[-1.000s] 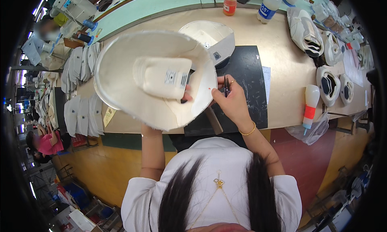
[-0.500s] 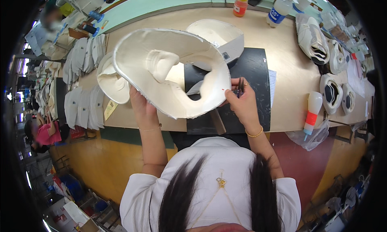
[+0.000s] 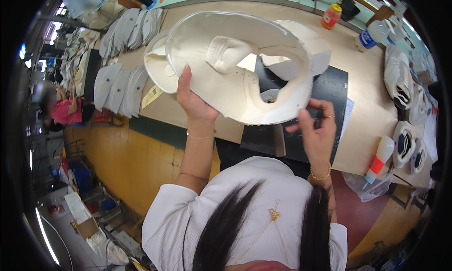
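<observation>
My left hand (image 3: 193, 98) holds up a large cream shoe upper piece (image 3: 235, 64), flat and curved, with its tongue flap showing and a cut-out opening near the middle. My right hand (image 3: 316, 130) grips the piece's lower right edge with fingers curled; it also seems to hold a small dark tool, partly hidden. Both hands are raised above a black cutting mat (image 3: 325, 97) on the tan workbench (image 3: 367, 115). Another cream piece (image 3: 157, 68) lies under the held one at the left.
Stacks of white cut pieces (image 3: 117, 83) lie at the bench's left. An orange-capped bottle (image 3: 331, 16), a blue-labelled bottle (image 3: 372, 35) and a glue bottle (image 3: 379, 159) stand around. White shoe uppers (image 3: 400, 83) line the right edge. Another person (image 3: 59, 111) sits far left.
The cream piece has been turned and lifted to the right, its inner face now up. My left hand shifted along its left edge; my right hand stays at the lower right edge.
</observation>
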A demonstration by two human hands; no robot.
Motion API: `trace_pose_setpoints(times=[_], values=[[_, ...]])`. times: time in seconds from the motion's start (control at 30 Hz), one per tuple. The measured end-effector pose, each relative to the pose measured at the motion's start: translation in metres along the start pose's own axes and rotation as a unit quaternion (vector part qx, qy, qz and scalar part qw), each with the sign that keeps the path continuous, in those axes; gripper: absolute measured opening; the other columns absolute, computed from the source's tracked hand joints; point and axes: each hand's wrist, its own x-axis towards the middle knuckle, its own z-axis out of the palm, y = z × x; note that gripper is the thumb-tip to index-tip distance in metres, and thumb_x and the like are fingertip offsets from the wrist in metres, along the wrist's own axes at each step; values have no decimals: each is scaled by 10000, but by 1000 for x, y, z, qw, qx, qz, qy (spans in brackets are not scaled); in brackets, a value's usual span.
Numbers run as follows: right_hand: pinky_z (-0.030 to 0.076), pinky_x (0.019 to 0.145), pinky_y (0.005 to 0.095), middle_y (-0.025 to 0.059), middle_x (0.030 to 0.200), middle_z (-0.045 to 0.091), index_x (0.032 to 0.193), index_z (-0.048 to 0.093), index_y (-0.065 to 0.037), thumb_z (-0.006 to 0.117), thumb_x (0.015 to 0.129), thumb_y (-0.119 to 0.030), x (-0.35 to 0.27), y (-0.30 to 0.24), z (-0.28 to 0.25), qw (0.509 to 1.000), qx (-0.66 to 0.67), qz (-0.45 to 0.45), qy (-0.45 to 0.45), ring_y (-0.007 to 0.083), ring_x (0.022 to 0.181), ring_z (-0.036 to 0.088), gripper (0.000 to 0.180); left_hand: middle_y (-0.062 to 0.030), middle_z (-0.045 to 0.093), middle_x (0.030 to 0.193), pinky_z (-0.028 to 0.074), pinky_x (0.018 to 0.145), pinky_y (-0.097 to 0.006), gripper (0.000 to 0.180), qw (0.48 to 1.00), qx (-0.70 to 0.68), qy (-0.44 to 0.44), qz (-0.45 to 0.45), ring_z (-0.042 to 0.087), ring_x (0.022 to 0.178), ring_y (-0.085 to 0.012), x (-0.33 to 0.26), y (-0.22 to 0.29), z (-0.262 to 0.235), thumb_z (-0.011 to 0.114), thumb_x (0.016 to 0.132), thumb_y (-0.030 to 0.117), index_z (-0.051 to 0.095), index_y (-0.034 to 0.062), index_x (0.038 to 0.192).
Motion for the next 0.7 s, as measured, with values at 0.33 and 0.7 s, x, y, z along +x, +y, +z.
trace_pose_setpoints(times=[0.33, 0.7], values=[[471, 669, 323, 137, 921, 568, 1181, 539, 2, 575, 905, -268, 32, 125, -198, 834, -479, -125, 243, 209, 768, 588, 388, -147, 465, 1334, 388, 1008, -459, 598, 985, -170, -22, -36, 483, 1194, -316, 5, 13, 5, 475, 899, 419, 368, 49, 1357], [439, 831, 372, 134, 961, 590, 1020, 614, -29, 651, 831, -162, 31, 66, -81, 903, -407, -115, 76, 294, 931, 564, 234, -126, 551, 1220, 485, 914, -391, 516, 994, -42, 76, -69, 573, 1084, -246, -4, 28, 24, 487, 931, 398, 427, 27, 1285]])
